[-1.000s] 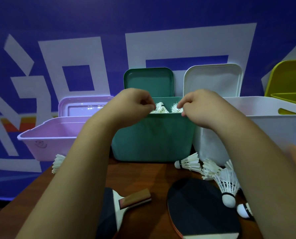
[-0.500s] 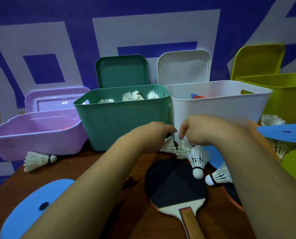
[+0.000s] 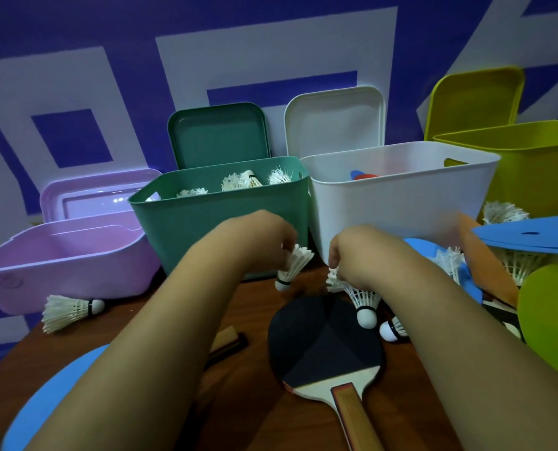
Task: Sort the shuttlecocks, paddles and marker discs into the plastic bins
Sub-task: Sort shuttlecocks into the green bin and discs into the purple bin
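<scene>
My left hand (image 3: 264, 239) pinches a white shuttlecock (image 3: 295, 265) by its feathers, lifted just in front of the green bin (image 3: 180, 222), cork down. My right hand (image 3: 359, 252) grips another shuttlecock (image 3: 360, 297) by its feathers, its cork hanging over the black paddle (image 3: 323, 346) on the table. The green bin holds several shuttlecocks (image 3: 238, 182). In the white bin (image 3: 398, 203) lie marker discs (image 3: 362, 175). A loose shuttlecock (image 3: 69, 309) lies in front of the pink bin (image 3: 59, 262).
The yellow-green bin (image 3: 538, 170) stands at the far right. Blue (image 3: 531, 237), orange and green discs (image 3: 551, 314) pile up on the right with more shuttlecocks (image 3: 505, 213). A blue disc (image 3: 59, 395) lies front left, a second paddle's handle (image 3: 229, 345) under my left arm.
Both hands came down from the green bin's rim to the table and each took hold of a shuttlecock. The left one has since risen off the table.
</scene>
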`<state>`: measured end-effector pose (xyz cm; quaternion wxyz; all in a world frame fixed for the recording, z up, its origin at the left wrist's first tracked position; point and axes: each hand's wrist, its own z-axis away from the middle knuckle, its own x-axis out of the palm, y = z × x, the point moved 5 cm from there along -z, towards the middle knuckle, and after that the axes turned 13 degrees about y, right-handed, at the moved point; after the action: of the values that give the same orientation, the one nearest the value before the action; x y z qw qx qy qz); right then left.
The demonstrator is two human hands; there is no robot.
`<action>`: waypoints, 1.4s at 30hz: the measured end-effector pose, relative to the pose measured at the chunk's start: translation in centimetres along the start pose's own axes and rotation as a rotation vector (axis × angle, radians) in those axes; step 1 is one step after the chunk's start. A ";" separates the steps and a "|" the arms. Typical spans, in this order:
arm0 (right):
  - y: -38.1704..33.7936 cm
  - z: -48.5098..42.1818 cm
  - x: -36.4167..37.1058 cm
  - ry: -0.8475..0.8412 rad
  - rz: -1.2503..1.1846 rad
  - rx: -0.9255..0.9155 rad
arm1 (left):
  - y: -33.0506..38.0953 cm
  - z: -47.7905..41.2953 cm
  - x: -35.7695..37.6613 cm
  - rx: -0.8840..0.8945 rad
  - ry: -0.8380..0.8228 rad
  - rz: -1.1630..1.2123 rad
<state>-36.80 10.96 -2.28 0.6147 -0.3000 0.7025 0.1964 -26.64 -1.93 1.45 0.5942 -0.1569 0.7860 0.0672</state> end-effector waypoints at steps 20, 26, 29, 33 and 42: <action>-2.1 1.3 -1.6 0.384 -0.379 -0.234 | -9.4 2.4 -8.6 -0.397 0.569 0.495; -3.1 3.0 -4.9 0.657 -0.748 -0.327 | -10.3 2.6 -8.4 -0.430 0.476 0.398; -3.2 3.8 -7.6 0.922 -0.901 -0.329 | -10.1 2.8 -8.1 -0.385 0.403 0.365; -4.2 2.0 -10.4 1.070 -0.938 -0.275 | -10.0 2.7 -7.9 -0.354 0.358 0.347; -3.8 -0.8 -8.9 0.828 -0.628 -0.179 | -8.4 3.1 -9.9 -0.280 0.445 0.397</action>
<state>-34.28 9.24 6.93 0.2869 -0.5998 0.7433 -0.0733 -18.67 -7.30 10.67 0.3560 -0.0917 0.8949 0.2531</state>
